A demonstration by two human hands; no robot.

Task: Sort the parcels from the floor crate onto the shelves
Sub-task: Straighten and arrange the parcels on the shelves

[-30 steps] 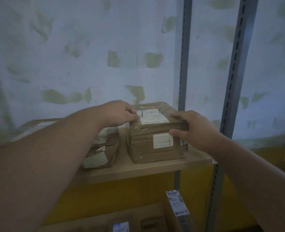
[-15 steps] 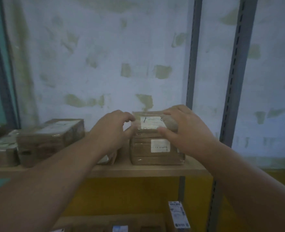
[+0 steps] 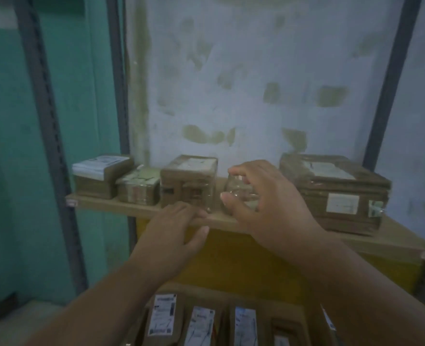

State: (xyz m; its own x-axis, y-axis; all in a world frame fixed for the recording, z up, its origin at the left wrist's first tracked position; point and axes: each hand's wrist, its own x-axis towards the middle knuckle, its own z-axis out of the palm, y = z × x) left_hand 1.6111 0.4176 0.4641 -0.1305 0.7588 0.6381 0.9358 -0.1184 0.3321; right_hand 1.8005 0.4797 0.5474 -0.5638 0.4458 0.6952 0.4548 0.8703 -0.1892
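Note:
A large brown parcel [image 3: 331,193] with white labels lies on the right of the wooden shelf [image 3: 101,204]. My right hand [image 3: 268,206] hovers left of it, fingers spread and loosely curved in front of a small plastic-wrapped parcel [image 3: 241,193]; whether it touches that parcel I cannot tell. My left hand [image 3: 176,228] sits lower, relaxed fingers at the shelf's front edge, holding nothing. Further left stand a taped brown box [image 3: 189,183], a small pale-topped parcel [image 3: 137,189] and a parcel with a white sheet on top [image 3: 99,174]. No floor crate is in view.
Grey slotted uprights [image 3: 46,121] [image 3: 386,96] frame the shelf bay before a patched white wall. On the lower shelf several labelled parcels [image 3: 162,315] stand on edge. A green wall lies at the left.
Both hands have come off the large parcel, which stays on the shelf. The view has swung left, showing more parcels; my left hand has dropped to the shelf edge.

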